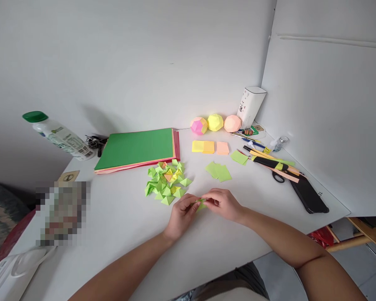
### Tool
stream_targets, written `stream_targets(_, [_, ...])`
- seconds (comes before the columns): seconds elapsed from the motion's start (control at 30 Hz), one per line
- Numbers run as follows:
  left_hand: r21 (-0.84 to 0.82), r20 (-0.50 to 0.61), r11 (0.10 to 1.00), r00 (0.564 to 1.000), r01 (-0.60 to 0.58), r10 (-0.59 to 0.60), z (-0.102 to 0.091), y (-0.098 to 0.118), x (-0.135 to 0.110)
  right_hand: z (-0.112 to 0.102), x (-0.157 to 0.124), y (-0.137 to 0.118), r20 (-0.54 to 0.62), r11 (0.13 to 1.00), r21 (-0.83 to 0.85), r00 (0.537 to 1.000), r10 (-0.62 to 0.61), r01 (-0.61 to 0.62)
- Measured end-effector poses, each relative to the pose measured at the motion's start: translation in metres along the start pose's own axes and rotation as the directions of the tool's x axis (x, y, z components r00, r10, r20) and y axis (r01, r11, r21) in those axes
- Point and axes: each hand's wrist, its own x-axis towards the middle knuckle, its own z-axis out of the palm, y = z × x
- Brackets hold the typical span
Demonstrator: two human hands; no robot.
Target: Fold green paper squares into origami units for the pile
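Observation:
Between both hands is a small light green paper square (201, 205), partly covered by the fingers. My left hand (183, 213) pinches its left side, and my right hand (222, 204) pinches its right side. To the left of the hands lies a pile of folded paper pieces (163, 184), mostly green with some yellow and orange ones. Beyond my right hand, several flat green paper squares (219, 171) overlap on the white table (122, 209). How the held paper is creased is hidden by the fingers.
Behind the pile sits a stack of coloured sheets (138, 146). Paper balls (215, 122) stand by the wall, with sticky-note pads (203, 146) in front. A white bottle (62, 136) is at left; scissors (278, 177), pens and a black phone (308, 194) lie right.

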Motion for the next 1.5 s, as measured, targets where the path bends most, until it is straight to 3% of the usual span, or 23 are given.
stream_targets(0.3, [-0.005,0.02,1.0,1.0,0.021,-0.021,-0.001,0.0053,0.0014,0.0002,-0.0001,0.0018,0.05,0.996,0.022,0.995,0.088,-0.089])
stream_targets(0.63, [-0.027,0.019,0.999,0.999,0.039,-0.039,-0.0005,0.0015,0.0006,0.0001,-0.0008,0.003,0.034,0.999,0.014,0.998,0.052,-0.052])
stream_targets(0.8, [-0.048,0.038,0.997,0.997,0.068,-0.066,-0.0002,0.001,0.0002,-0.0015,-0.0013,0.0013,0.061,0.999,-0.038,0.998,-0.027,0.029])
stream_targets(1.0, [-0.015,-0.028,0.989,0.988,0.15,-0.15,0.0013,0.0013,0.0006,-0.0003,-0.0012,0.0009,0.062,0.995,-0.042,0.994,-0.089,0.091])
stream_targets(1.17, [0.015,-0.077,0.991,0.988,0.134,-0.133,0.0007,0.0009,0.0016,-0.001,-0.0006,-0.0004,0.029,0.995,-0.015,0.995,-0.094,0.094])
stream_targets(1.5, [0.074,0.054,0.996,0.998,0.042,-0.046,-0.0001,0.0032,-0.0003,-0.0027,0.0,-0.001,0.077,0.997,0.017,0.994,-0.071,0.07])
